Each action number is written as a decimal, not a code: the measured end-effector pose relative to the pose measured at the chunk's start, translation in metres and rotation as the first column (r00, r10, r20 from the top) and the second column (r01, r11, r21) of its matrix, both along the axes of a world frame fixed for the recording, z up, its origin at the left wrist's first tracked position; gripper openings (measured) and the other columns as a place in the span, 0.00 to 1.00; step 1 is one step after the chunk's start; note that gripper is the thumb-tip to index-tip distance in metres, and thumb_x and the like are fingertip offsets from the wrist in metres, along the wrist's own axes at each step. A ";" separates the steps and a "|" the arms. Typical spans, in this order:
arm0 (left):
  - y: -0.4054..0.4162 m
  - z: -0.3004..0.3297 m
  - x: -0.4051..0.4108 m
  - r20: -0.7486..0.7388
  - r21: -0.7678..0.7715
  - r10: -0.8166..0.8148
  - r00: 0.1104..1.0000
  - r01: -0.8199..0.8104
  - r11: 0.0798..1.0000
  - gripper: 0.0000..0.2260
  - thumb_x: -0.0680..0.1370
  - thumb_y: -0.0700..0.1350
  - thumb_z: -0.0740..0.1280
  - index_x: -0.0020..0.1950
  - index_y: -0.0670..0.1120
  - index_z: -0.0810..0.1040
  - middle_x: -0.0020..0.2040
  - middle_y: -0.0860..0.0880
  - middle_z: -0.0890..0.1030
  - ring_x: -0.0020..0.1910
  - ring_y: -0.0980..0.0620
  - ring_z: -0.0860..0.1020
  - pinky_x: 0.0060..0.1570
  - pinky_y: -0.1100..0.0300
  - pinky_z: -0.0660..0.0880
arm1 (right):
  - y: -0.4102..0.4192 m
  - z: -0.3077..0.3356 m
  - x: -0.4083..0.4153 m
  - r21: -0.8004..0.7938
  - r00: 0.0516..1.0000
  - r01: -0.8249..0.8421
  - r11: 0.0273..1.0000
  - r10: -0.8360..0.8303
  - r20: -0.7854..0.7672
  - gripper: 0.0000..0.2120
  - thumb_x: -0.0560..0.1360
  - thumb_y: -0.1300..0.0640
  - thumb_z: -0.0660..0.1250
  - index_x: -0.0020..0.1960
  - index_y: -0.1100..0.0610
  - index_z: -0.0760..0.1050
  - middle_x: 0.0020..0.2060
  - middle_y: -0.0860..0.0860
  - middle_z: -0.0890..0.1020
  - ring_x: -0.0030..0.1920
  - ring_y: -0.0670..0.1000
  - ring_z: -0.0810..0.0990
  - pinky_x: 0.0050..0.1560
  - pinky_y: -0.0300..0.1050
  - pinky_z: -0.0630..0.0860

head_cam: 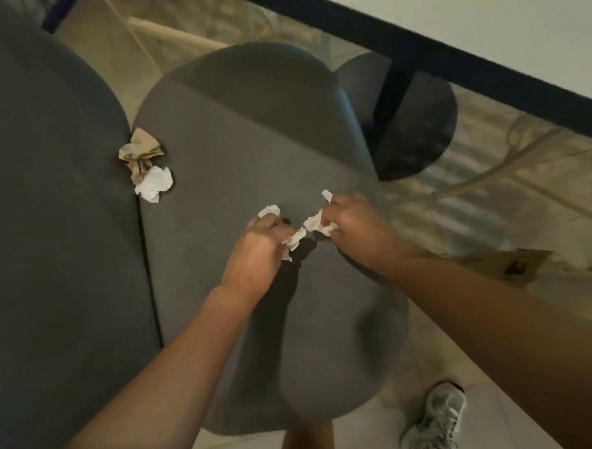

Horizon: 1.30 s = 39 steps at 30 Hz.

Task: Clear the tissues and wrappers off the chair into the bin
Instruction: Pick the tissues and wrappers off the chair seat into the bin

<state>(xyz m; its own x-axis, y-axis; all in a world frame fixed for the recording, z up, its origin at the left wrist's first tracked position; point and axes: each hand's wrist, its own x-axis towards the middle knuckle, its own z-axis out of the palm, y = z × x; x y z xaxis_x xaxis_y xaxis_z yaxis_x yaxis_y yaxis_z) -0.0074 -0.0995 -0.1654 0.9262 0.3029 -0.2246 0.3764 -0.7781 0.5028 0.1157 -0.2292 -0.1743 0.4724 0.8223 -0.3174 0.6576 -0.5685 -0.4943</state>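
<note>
Head view looks down on a grey upholstered chair with both hands working over the middle of its seat. The left hand is curled around a crumpled white tissue, a bit of which pokes out above the knuckles and more of which trails from its fingers toward the other hand. The right hand is likewise closed around white tissue scraps, with a corner sticking up past the fingers. Whether the two hands share one torn piece or hold separate ones cannot be told, since motion blur smears the paper between them. Both handfuls sit just above the seat, near its right edge. Well apart from the hands, at the left edge of the seat where it meets a neighbouring dark cushion, two items are untouched: a crumpled brown paper wrapper and, touching it on the near side, a balled white tissue wad. No bin shows anywhere in the view, so nothing can be counted as thrown away. As a judgement, the task is at its early-to-middle stage: part of the litter is gathered in hand, the brown wrapper and the wad remain to be collected, and carrying everything to the bin is not yet done
</note>
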 end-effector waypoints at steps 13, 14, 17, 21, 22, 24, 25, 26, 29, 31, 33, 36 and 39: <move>-0.214 0.045 0.072 0.112 -0.132 -0.299 0.948 0.313 0.941 0.10 0.74 0.37 0.68 0.55 0.41 0.79 0.47 0.45 0.77 0.50 0.46 0.74 0.48 0.62 0.67 | -0.246 0.059 0.010 0.150 0.849 0.515 0.844 -0.526 0.044 0.11 0.71 0.63 0.64 0.54 0.59 0.77 0.54 0.56 0.76 0.58 0.58 0.70 0.55 0.47 0.69; -0.235 0.048 0.078 0.115 -0.157 -0.312 0.943 0.327 0.932 0.10 0.74 0.38 0.68 0.56 0.43 0.78 0.47 0.46 0.76 0.50 0.48 0.73 0.48 0.63 0.66 | -0.270 0.060 0.010 0.172 0.816 0.561 0.810 -0.576 0.051 0.11 0.70 0.64 0.65 0.52 0.60 0.78 0.52 0.57 0.77 0.55 0.59 0.72 0.53 0.48 0.70; -0.290 0.059 0.093 0.140 -0.219 -0.351 0.926 0.375 0.901 0.08 0.75 0.40 0.67 0.54 0.44 0.75 0.46 0.52 0.72 0.48 0.54 0.69 0.43 0.71 0.64 | -0.331 0.058 0.008 0.204 0.746 0.639 0.742 -0.662 0.070 0.09 0.65 0.66 0.68 0.45 0.62 0.78 0.45 0.59 0.78 0.48 0.62 0.75 0.47 0.49 0.71; -0.363 0.065 0.112 0.214 -0.232 -0.504 0.836 0.545 0.805 0.03 0.77 0.41 0.64 0.49 0.46 0.74 0.45 0.55 0.71 0.47 0.55 0.69 0.47 0.69 0.65 | -0.401 0.054 0.003 0.185 0.646 0.742 0.644 -0.761 0.057 0.08 0.66 0.66 0.68 0.44 0.63 0.78 0.44 0.58 0.76 0.45 0.60 0.75 0.41 0.50 0.74; -0.381 0.063 0.117 0.225 -0.217 -0.548 0.806 0.590 0.778 0.03 0.77 0.41 0.63 0.50 0.46 0.74 0.47 0.55 0.71 0.48 0.56 0.69 0.48 0.70 0.66 | -0.418 0.053 0.002 0.173 0.618 0.767 0.618 -0.784 0.060 0.08 0.66 0.66 0.67 0.45 0.63 0.78 0.45 0.58 0.75 0.45 0.60 0.75 0.41 0.51 0.74; -0.412 0.052 0.126 0.218 -0.189 -0.613 0.759 0.650 0.736 0.05 0.77 0.39 0.63 0.52 0.44 0.75 0.50 0.51 0.71 0.48 0.57 0.71 0.48 0.68 0.68 | -0.447 0.046 0.000 0.141 0.561 0.815 0.562 -0.826 0.056 0.09 0.68 0.66 0.66 0.48 0.63 0.78 0.46 0.58 0.75 0.48 0.59 0.74 0.44 0.50 0.73; -0.425 0.048 0.129 0.197 -0.210 -0.622 0.758 0.653 0.728 0.05 0.78 0.38 0.62 0.52 0.43 0.75 0.50 0.50 0.70 0.47 0.59 0.70 0.46 0.70 0.69 | -0.459 0.043 -0.001 0.111 0.532 0.838 0.534 -0.845 0.046 0.10 0.69 0.66 0.65 0.50 0.63 0.78 0.48 0.58 0.74 0.50 0.58 0.73 0.46 0.48 0.72; -0.436 0.041 0.132 0.163 -0.242 -0.621 0.766 0.642 0.728 0.05 0.78 0.37 0.61 0.51 0.42 0.75 0.50 0.50 0.70 0.45 0.62 0.70 0.45 0.72 0.69 | -0.471 0.038 -0.002 0.076 0.506 0.859 0.507 -0.862 0.033 0.10 0.70 0.65 0.65 0.51 0.62 0.78 0.50 0.58 0.73 0.52 0.57 0.71 0.48 0.47 0.71; -0.460 0.019 0.141 0.046 -0.249 -0.648 0.761 0.637 0.730 0.04 0.78 0.35 0.61 0.50 0.40 0.74 0.48 0.50 0.68 0.43 0.59 0.70 0.45 0.74 0.68 | -0.497 0.020 -0.003 -0.034 0.479 0.878 0.478 -0.877 0.026 0.11 0.73 0.64 0.64 0.54 0.60 0.77 0.54 0.57 0.72 0.58 0.57 0.69 0.54 0.49 0.72; -0.464 0.005 0.147 -0.053 -0.209 -0.663 0.746 0.641 0.738 0.04 0.77 0.35 0.62 0.50 0.39 0.75 0.49 0.47 0.69 0.46 0.51 0.71 0.43 0.75 0.66 | -0.502 0.010 -0.002 -0.107 0.510 0.857 0.504 -0.859 0.041 0.12 0.74 0.64 0.63 0.56 0.58 0.77 0.56 0.57 0.73 0.60 0.58 0.67 0.58 0.50 0.70; -0.473 -0.011 0.154 -0.165 -0.182 -0.677 0.717 0.652 0.736 0.06 0.77 0.35 0.63 0.52 0.36 0.76 0.54 0.41 0.72 0.51 0.44 0.72 0.37 0.76 0.63 | -0.506 -0.002 0.003 -0.156 0.521 0.847 0.508 -0.852 0.053 0.12 0.75 0.65 0.62 0.57 0.58 0.77 0.58 0.58 0.74 0.61 0.59 0.67 0.59 0.51 0.69; -0.486 -0.030 0.159 -0.297 -0.152 -0.681 0.669 0.671 0.726 0.09 0.77 0.36 0.63 0.55 0.36 0.77 0.60 0.38 0.73 0.56 0.42 0.73 0.37 0.73 0.62 | -0.504 -0.020 0.010 -0.202 0.502 0.845 0.496 -0.865 -0.024 0.12 0.74 0.66 0.63 0.56 0.59 0.79 0.58 0.60 0.74 0.59 0.59 0.70 0.60 0.48 0.68; -0.489 -0.040 0.161 -0.351 -0.088 -0.698 0.625 0.720 0.689 0.09 0.76 0.38 0.65 0.55 0.39 0.78 0.58 0.41 0.74 0.56 0.42 0.74 0.47 0.63 0.64 | -0.502 -0.032 0.014 -0.254 0.518 0.809 0.530 -0.847 -0.120 0.12 0.74 0.66 0.62 0.56 0.61 0.78 0.58 0.61 0.75 0.59 0.59 0.72 0.57 0.46 0.69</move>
<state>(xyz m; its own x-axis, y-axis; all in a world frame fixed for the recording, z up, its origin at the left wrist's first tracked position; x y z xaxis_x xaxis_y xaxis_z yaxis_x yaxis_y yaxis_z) 0.1535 -0.5880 -0.2056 0.7285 -0.3931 -0.5609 -0.1726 -0.8978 0.4050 0.1299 -0.7315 -0.2060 0.8213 0.0248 -0.5699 -0.2573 -0.8756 -0.4089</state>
